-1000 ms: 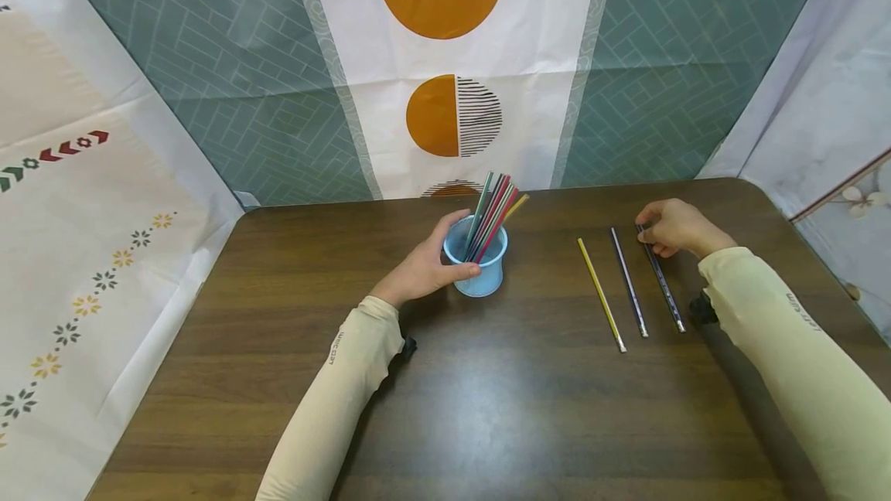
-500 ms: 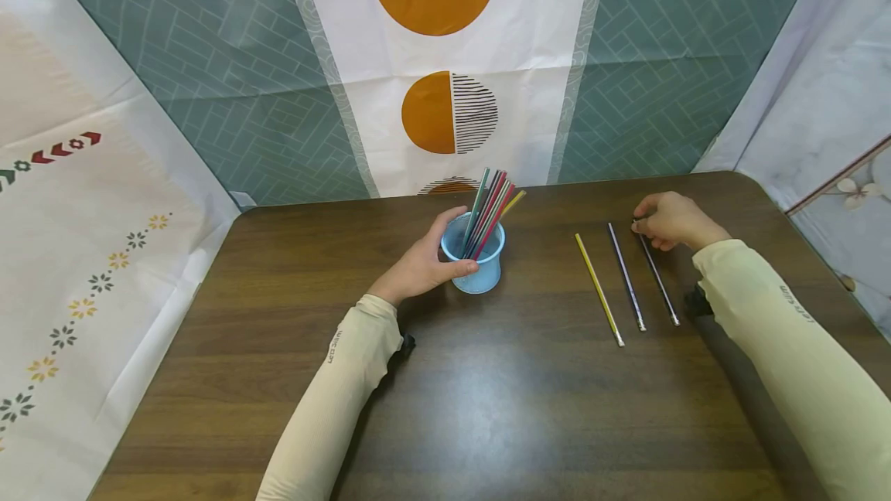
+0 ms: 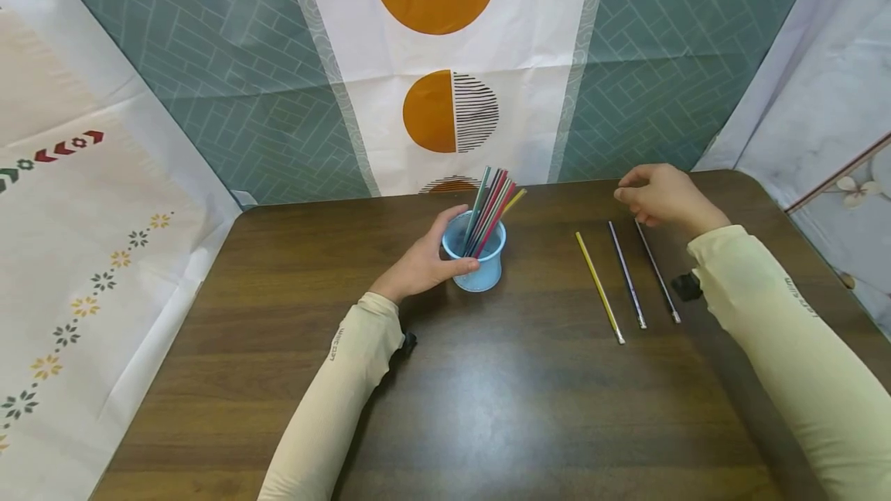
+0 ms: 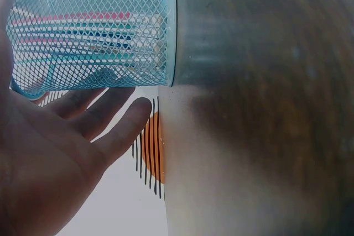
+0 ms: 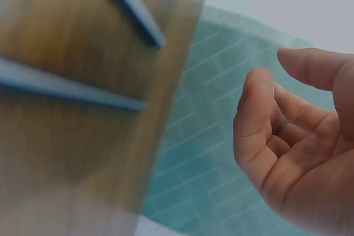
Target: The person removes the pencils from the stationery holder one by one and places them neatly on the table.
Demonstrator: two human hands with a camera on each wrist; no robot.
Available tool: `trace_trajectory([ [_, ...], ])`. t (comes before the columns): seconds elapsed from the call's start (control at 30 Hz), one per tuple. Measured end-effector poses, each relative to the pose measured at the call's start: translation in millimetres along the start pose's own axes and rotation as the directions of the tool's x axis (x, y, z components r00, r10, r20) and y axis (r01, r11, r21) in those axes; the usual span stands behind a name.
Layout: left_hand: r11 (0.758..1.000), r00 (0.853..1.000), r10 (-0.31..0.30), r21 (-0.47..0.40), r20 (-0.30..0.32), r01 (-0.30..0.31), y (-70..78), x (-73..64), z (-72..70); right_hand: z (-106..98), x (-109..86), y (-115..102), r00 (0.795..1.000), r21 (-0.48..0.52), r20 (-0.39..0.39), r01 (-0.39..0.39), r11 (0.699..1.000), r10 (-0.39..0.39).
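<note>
A light blue mesh pencil cup (image 3: 480,277) stands upright on the table, holding several coloured pencils (image 3: 496,203) that lean right. My left hand (image 3: 416,265) holds the cup, its thumb at the near side and its fingers around the back. The mesh wall (image 4: 94,31) shows the pencils through it in the left wrist view. To the right lie a yellow pencil (image 3: 600,288), a dark blue pencil (image 3: 628,275) and another dark pencil (image 3: 657,273), roughly side by side. My right hand (image 3: 667,197), loosely curled with nothing in it, hovers over the far tip of the rightmost one.
The brown wooden table (image 3: 473,408) ends at a far edge just behind the cup and the right hand. A patterned cloth (image 3: 278,99) hangs behind it, and white cloths (image 3: 90,269) hang at the sides.
My right hand has let go of the rightmost dark pencil and risen up and away toward the far edge. That pencil has shifted slightly. The left hand stays on the cup.
</note>
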State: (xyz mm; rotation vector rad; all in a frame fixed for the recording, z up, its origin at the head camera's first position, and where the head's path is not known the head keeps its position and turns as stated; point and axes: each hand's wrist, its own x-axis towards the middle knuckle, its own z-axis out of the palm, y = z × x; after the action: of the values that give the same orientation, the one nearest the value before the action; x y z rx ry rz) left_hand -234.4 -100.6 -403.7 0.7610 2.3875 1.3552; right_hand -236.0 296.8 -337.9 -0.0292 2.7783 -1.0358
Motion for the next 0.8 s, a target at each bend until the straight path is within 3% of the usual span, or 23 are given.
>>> trace_trajectory([
  [0.47, 1.000, 1.000, -0.001, 0.019, -0.004, 0.001, 1.1, 0.3, -0.3, 16.0, -6.3, -62.8, 0.986, 0.121, -0.077, 0.155, 0.980, -0.146],
  [0.8, 1.000, 1.000, 0.003, -0.009, 0.004, -0.003, 8.5, -3.7, -1.4, 39.0, -4.5, -96.9, 0.969, 0.160, -0.038, 0.248, 0.955, -0.246],
])
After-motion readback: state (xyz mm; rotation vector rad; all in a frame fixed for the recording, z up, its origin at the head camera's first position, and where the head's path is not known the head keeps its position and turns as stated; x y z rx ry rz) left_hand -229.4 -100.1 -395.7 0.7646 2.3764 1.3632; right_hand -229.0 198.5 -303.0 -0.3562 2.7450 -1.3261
